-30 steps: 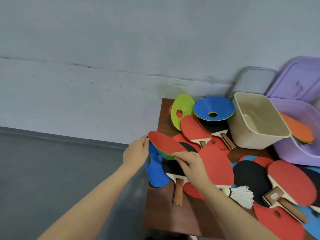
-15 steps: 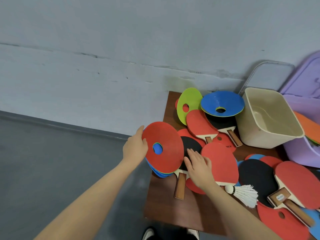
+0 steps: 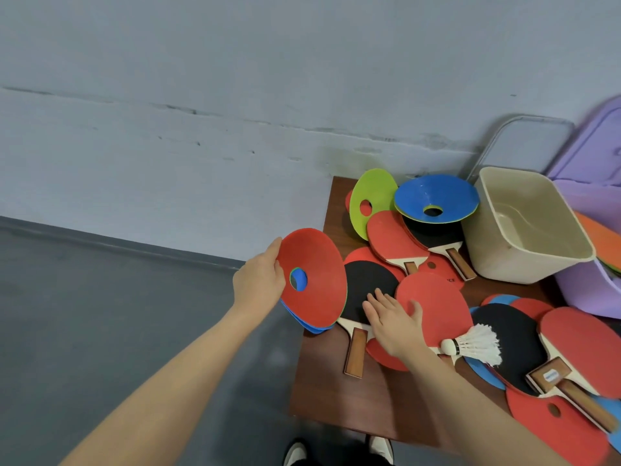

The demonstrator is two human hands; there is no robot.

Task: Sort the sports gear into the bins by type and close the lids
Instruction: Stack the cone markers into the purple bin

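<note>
My left hand point(image 3: 260, 280) grips a stack of flat disc cones point(image 3: 317, 284), red on top with blue and green under it, held upright at the table's left edge. My right hand point(image 3: 391, 319) lies open and flat on a black-faced paddle point(image 3: 368, 287) and a red paddle point(image 3: 437, 307). A white shuttlecock point(image 3: 475, 344) lies just right of that hand. More paddles point(image 3: 393, 240) and a green cone point(image 3: 373, 200) and a blue cone point(image 3: 437, 198) pile up at the back. A cream bin point(image 3: 524, 260) stands open; a purple bin point(image 3: 588, 287) holds an orange cone point(image 3: 601, 237).
The brown table point(image 3: 336, 398) ends at the left by my left hand, with grey floor beyond. A clear lid point(image 3: 524, 139) and a purple lid point(image 3: 598, 139) lean on the wall behind the bins. More paddles and cones point(image 3: 571, 364) cover the right side. My shoes point(image 3: 339, 452) show below.
My left hand has tipped the cone stack upright so its red face shows. My right hand let go of the stack and now rests flat on the paddles.
</note>
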